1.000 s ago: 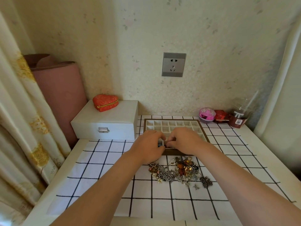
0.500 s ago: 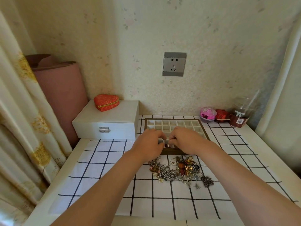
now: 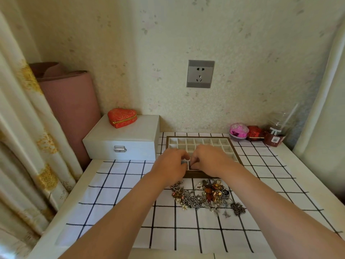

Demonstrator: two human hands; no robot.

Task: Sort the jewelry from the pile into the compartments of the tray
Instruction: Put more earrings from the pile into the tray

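Observation:
The tray has a dark brown frame and many small cream compartments; it lies on the checked cloth near the wall. The jewelry pile, a tangle of chains, beads and rings, lies just in front of it. My left hand and my right hand meet over the tray's near rows, fingers curled toward each other. A small silver-grey piece shows at my left fingertips. The right fingertips pinch down into a near compartment; what they hold is hidden.
A white jewelry box with a red heart-shaped case on top stands left of the tray. A pink ball, a red box and a plastic cup sit at the back right. A curtain hangs at left.
Both hands stay together over the tray's near rows, with only small finger movements. The pile has not moved.

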